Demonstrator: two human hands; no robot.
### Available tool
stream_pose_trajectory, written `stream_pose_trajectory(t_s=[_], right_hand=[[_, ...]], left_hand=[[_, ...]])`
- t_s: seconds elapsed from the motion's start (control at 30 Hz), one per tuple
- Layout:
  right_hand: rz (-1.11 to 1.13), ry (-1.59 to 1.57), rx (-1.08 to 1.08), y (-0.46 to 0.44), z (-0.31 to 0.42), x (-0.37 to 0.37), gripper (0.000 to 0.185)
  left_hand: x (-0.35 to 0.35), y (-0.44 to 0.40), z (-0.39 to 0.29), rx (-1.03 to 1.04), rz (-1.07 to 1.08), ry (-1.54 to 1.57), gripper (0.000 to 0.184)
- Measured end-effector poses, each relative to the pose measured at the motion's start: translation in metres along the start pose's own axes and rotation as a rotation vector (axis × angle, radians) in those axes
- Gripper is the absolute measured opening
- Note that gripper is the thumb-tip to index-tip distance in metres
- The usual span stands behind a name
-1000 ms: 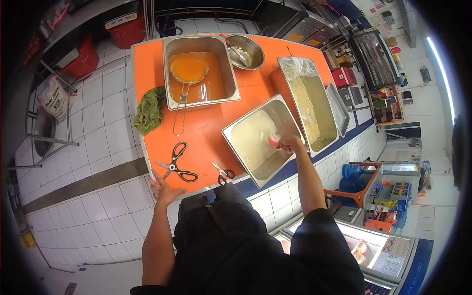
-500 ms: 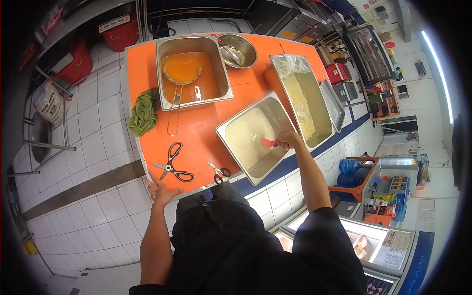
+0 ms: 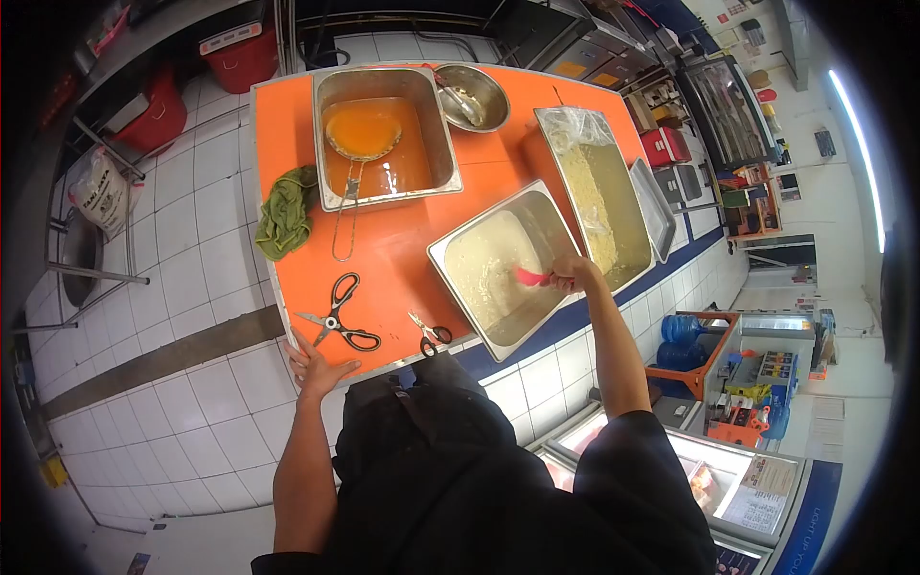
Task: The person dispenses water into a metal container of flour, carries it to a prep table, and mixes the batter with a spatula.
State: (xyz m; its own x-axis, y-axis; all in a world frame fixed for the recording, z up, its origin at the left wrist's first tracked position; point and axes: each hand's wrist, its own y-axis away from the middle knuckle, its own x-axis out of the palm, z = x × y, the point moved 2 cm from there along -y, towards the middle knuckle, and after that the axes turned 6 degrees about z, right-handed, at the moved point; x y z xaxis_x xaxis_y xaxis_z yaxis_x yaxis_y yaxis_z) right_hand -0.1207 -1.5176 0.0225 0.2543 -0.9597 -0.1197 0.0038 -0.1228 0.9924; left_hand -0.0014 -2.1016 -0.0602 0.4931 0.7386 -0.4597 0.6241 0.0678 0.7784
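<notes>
My right hand (image 3: 572,275) grips a red-handled utensil (image 3: 530,277) over a deep metal pan (image 3: 551,216). The utensil's far end is lost in the pale, cream-coloured liquid (image 3: 484,254), so I cannot tell its exact kind. Specks or bits float on that liquid. At the table's near left corner, my left hand (image 3: 324,369) rests with fingers apart, holding nothing. Just beyond it lie black-handled scissors (image 3: 333,324), blades apart. A smaller pair of scissors (image 3: 428,336) lies by the near edge, between my left hand and the pan.
On the orange table (image 3: 393,259) stand a pan of orange liquid (image 3: 407,163) with a wire strainer (image 3: 353,171), a steel bowl (image 3: 496,101) holding tongs, and a long pan of yellowish crumbly food (image 3: 586,192). A green cloth (image 3: 285,216) hangs at the left edge.
My right hand and the red-handled utensil have shifted slightly within the pan, and the liquid's surface looks more stirred. My left hand stays at the table corner.
</notes>
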Motion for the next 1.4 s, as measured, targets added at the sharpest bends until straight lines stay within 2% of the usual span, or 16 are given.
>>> stream_pose_trajectory(t_s=[0.03, 0.07, 0.2, 0.27, 0.37, 0.4, 0.43, 0.7, 0.8, 0.93, 1.03, 1.1, 1.13, 1.17, 1.23, 1.4], right_hand=[[-0.032, 0.020, -0.066, 0.011, 0.003, 0.002, 0.030], [-0.240, 0.104, -0.139, 0.026, 0.000, 0.001, 0.030], [-0.318, 0.119, -0.137, 0.031, -0.008, 0.012, 0.032], [0.072, -0.110, 0.077, 0.019, -0.011, 0.019, 0.029], [0.080, -0.296, -0.059, -0.007, -0.017, -0.013, 0.025], [-0.210, -0.130, -0.123, 0.023, -0.011, 0.000, 0.021], [-0.212, -0.138, -0.122, 0.016, -0.016, -0.002, 0.021], [0.120, -0.233, 0.024, 0.019, -0.006, 0.014, 0.019], [-0.076, -0.066, 0.016, 0.018, -0.008, 0.006, 0.019], [-0.098, -0.023, -0.013, -0.007, -0.011, 0.011, 0.020], [0.133, -0.064, 0.127, 0.013, -0.001, 0.022, 0.019], [-0.318, 0.766, -0.170, 0.065, 0.020, 0.033, 0.014], [-0.364, 1.520, -0.397, 0.056, 0.027, 0.028, 0.019], [-0.362, 1.512, -0.396, 0.055, 0.024, 0.031, 0.019], [-0.926, 1.222, -0.292, 0.092, 0.031, 0.054, 0.019], [-0.956, 1.452, -0.343, 0.086, 0.016, 0.052, 0.016]], left_hand=[[0.003, -0.005, 0.006, 0.043, -0.023, 0.024, 0.158], [0.006, -0.011, 0.012, 0.086, -0.047, 0.048, 0.158], [0.002, -0.005, 0.005, 0.060, -0.061, 0.006, 0.158], [-0.002, 0.000, -0.002, 0.027, 0.003, -0.015, 0.158], [0.002, -0.006, 0.006, 0.048, -0.010, -0.015, 0.158], [0.003, -0.006, 0.006, 0.052, -0.007, -0.022, 0.158], [0.003, -0.004, 0.006, 0.066, -0.014, -0.006, 0.158], [-0.005, 0.008, -0.010, 0.018, 0.010, -0.002, 0.156], [-0.003, 0.006, -0.007, 0.027, -0.013, -0.012, 0.157], [-0.005, 0.003, -0.004, 0.048, -0.014, 0.038, 0.156], [-0.003, 0.003, -0.002, 0.034, -0.001, 0.048, 0.158], [-0.003, 0.003, -0.003, 0.022, 0.011, 0.037, 0.158], [-0.003, 0.003, -0.005, 0.023, -0.004, 0.025, 0.158], [-0.003, 0.004, -0.006, 0.024, -0.017, 0.012, 0.158], [0.001, 0.000, 0.001, 0.052, -0.035, 0.000, 0.156], [-0.002, 0.002, -0.001, 0.046, -0.038, 0.024, 0.155]])
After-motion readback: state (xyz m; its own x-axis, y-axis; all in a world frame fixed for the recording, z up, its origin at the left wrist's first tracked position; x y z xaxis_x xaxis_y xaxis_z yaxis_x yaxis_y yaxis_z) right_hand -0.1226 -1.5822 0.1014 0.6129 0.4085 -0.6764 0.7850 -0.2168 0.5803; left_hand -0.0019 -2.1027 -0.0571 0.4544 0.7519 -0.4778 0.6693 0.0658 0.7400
